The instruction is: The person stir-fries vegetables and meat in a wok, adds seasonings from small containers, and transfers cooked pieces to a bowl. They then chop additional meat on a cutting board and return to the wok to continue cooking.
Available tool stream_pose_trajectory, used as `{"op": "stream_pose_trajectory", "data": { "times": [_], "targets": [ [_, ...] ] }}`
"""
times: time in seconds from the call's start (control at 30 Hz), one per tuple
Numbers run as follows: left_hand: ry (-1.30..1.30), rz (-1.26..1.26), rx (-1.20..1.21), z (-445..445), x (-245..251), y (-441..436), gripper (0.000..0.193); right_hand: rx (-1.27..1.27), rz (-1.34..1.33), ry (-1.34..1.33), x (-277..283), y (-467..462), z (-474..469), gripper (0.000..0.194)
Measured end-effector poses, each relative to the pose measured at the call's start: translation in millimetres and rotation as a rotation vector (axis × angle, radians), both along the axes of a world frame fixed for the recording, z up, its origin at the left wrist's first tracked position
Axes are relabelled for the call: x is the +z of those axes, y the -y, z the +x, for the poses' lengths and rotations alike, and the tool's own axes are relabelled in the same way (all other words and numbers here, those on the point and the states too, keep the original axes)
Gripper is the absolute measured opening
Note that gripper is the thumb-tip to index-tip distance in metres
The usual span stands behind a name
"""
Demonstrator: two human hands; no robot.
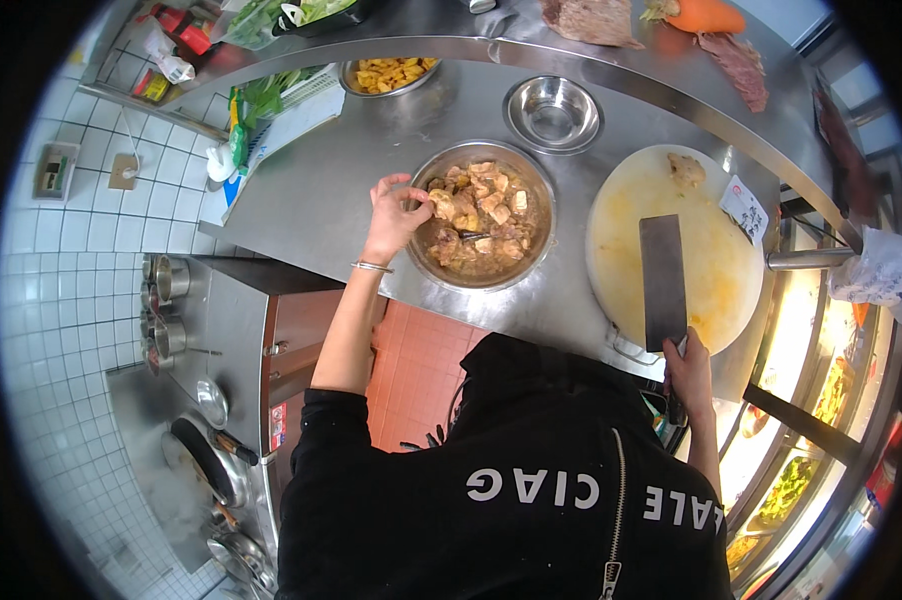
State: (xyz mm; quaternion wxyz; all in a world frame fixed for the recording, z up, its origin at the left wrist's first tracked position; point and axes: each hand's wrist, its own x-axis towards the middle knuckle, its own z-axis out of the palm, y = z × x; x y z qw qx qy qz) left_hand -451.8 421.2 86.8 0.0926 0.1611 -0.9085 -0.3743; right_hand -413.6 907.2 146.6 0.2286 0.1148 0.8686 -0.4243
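My left hand (397,214) is at the left rim of a steel bowl (547,247), thumb and forefinger pinching a piece of meat (442,204). Chunks of cooked meat (496,196) in brown broth fill the bowl. In my right hand (689,371) is the handle of a cleaver (664,277). Its broad dark blade lies over a round, yellow-stained cutting board (713,262). One lump of meat (686,171) rests near the board's far edge. Beside it, a white card (743,208) bearing writing overlaps the rim.
Behind the bowl stand a smaller steel bowl (554,115) and a basin of yellow chunks (391,75). A raised steel shelf (451,51) crosses the back, bearing meat and a carrot (710,15). A stove with a wok (211,457) is at left; lit food trays (788,487) are at right.
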Motion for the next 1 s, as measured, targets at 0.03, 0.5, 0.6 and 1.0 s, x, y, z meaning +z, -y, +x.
{"op": "stream_pose_trajectory", "data": {
  "times": [0.03, 0.5, 0.6, 1.0],
  "targets": [
    [-0.002, 0.062, -0.011, 1, 2, 0, 0.016, 0.040, 0.027, -0.044, -3, -1, 0, 0.019],
    [-0.166, 0.050, -0.010, -6, -8, -61, 0.014, 0.118, 0.239, -0.136, -24, -16, 3, 0.020],
    [-0.313, 0.042, -0.094, -27, -14, -121, 0.014, 0.150, 0.218, -0.144, -25, -15, 2, 0.023],
    [-0.115, 0.023, -0.085, -54, -38, -276, 0.019, 0.191, 0.320, -0.211, 27, 18, 6, 0.019]
  ]
}}
